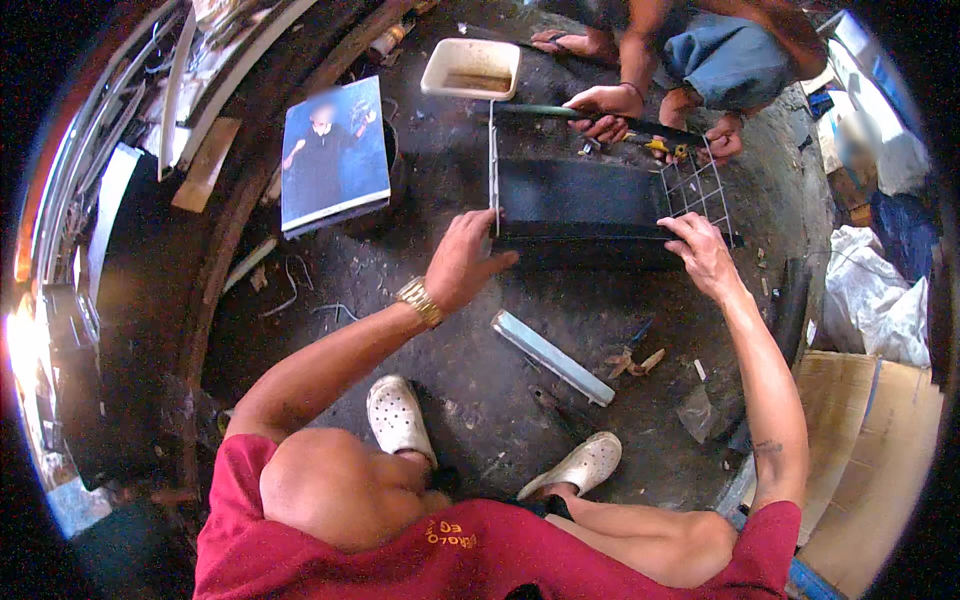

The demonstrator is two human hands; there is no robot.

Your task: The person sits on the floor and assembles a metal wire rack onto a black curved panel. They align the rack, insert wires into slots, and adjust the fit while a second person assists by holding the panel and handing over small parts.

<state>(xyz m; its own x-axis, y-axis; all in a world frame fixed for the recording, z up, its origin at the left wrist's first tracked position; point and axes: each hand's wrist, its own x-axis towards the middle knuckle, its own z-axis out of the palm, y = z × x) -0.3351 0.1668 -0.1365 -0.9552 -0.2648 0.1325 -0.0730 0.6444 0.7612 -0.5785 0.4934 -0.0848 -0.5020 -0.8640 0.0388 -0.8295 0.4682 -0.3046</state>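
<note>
The fingertips of the left hand (462, 262) are hidden behind the near edge of the black panel (580, 200), so only the knuckles and thumb show. The right hand (702, 255) also curls over that edge, its fingers partly lost against the dark surface. How the panel joins the wire grid (697, 190) at its far right corner is hard to make out. A co-worker squats across from the person, cut off at the top rim; only legs, a sandal and 2 hands show.

Both of the person's arms reach forward from the lower edge, elbows bent. The left hand, with a gold watch (420, 300) on its wrist, grips the panel's near left corner. The right hand grips the near edge further right, wrist angled inward. The panel lies flat on the dirty floor between the 2 people, spanning the gap between the hands.

Beyond the panel, the co-worker's hand (606, 108) rests on a dark bar (560, 113). A white tub (470, 68) sits beyond the left hand, and a pale metal strip (552, 357) lies between the hands and the white shoes (398, 415).
</note>
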